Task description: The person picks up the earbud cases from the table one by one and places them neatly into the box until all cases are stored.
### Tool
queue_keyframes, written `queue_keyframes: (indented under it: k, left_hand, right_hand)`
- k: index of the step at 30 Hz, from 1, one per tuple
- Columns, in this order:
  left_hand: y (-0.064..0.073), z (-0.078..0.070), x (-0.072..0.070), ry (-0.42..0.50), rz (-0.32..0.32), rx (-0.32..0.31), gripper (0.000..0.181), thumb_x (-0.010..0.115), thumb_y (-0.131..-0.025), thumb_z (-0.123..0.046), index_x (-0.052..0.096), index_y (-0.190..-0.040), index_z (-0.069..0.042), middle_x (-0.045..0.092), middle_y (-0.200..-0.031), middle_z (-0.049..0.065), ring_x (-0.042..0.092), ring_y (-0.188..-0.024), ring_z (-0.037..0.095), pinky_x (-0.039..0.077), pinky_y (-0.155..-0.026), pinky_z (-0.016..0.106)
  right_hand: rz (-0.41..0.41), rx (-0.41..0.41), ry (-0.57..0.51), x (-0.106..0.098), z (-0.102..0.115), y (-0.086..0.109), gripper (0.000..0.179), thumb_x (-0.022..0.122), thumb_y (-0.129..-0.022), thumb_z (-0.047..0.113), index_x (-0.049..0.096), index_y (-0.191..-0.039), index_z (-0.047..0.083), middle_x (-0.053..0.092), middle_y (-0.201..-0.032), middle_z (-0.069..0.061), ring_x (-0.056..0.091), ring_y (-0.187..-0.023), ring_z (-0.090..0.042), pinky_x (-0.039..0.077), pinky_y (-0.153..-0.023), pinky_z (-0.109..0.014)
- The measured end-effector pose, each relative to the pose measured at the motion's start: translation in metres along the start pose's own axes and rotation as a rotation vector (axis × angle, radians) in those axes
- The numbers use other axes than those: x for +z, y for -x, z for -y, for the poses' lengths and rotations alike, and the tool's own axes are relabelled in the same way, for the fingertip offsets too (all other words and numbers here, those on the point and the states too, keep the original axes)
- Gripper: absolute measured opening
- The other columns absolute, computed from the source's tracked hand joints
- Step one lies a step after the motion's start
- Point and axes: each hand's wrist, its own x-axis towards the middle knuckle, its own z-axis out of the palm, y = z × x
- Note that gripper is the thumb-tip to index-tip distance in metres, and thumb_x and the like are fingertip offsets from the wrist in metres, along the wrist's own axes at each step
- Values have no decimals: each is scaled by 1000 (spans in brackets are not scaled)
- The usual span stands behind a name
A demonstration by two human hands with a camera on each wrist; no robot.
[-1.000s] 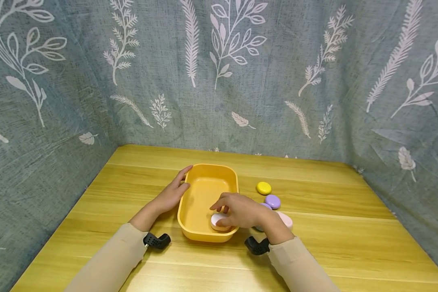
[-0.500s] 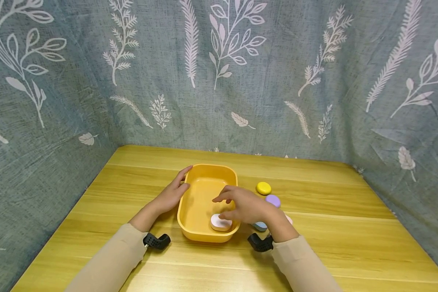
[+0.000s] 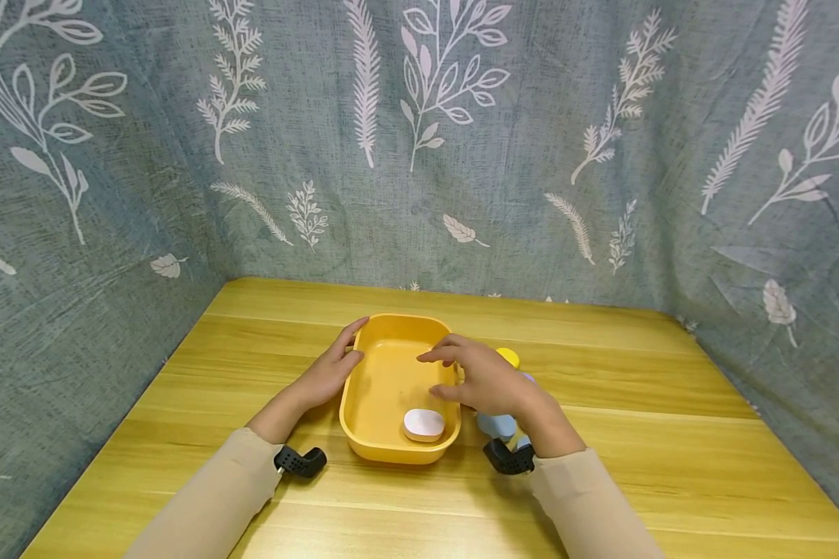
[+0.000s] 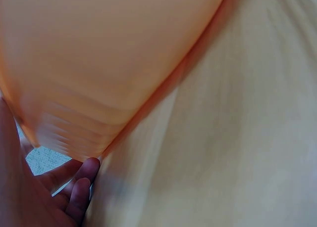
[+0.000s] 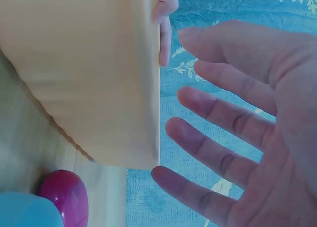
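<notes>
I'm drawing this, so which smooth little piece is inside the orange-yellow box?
The whitish piece, lying in the near right corner of the orange-yellow box. Others, like the yellow piece and a blue piece, lie outside it on the table.

one tub (image 3: 384,450), one white piece (image 3: 423,424), at least three coloured pieces (image 3: 509,357) (image 3: 529,377) (image 3: 496,425), two hands (image 3: 324,376) (image 3: 488,380), two wrist mounts (image 3: 302,461) (image 3: 509,456)
</notes>
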Motion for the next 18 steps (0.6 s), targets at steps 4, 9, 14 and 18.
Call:
queue_keyframes:
  k: [4,9,14,18]
  left_hand:
    - [0,-1,0,-4,-1,0,53,33,-106,-28,13,-154,-38,12,-162,-5,18,-148,28,21,-118,53]
    - [0,-1,0,-8,2,14,53,33,-106,-29,12,-154,-38,9,-163,-4,15,-149,29,18,-118,54]
    - [1,1,-1,6,13,30,53,33,-106,-28,11,-154,-38,6,-163,-4,11,-150,29,17,-119,55]
    - [0,2,-2,13,24,33,54,32,-107,-26,10,-154,-37,4,-163,-3,10,-150,30,16,-119,55]
  right_hand:
    - [-48,3,-37,-4,-2,2,43,72,-88,31,60,-129,30,55,-121,15,58,-103,-19,50,-86,-39]
    - [-86,-12,-43,-8,-6,5,42,71,-88,31,59,-128,32,55,-119,16,57,-107,-21,51,-87,-42]
    - [-100,-17,-29,-11,-10,6,42,72,-88,29,59,-128,33,56,-119,15,58,-107,-20,51,-85,-36]
    - [-96,-5,-22,-13,-13,7,43,71,-88,30,58,-129,34,55,-121,14,57,-109,-21,50,-86,-33]
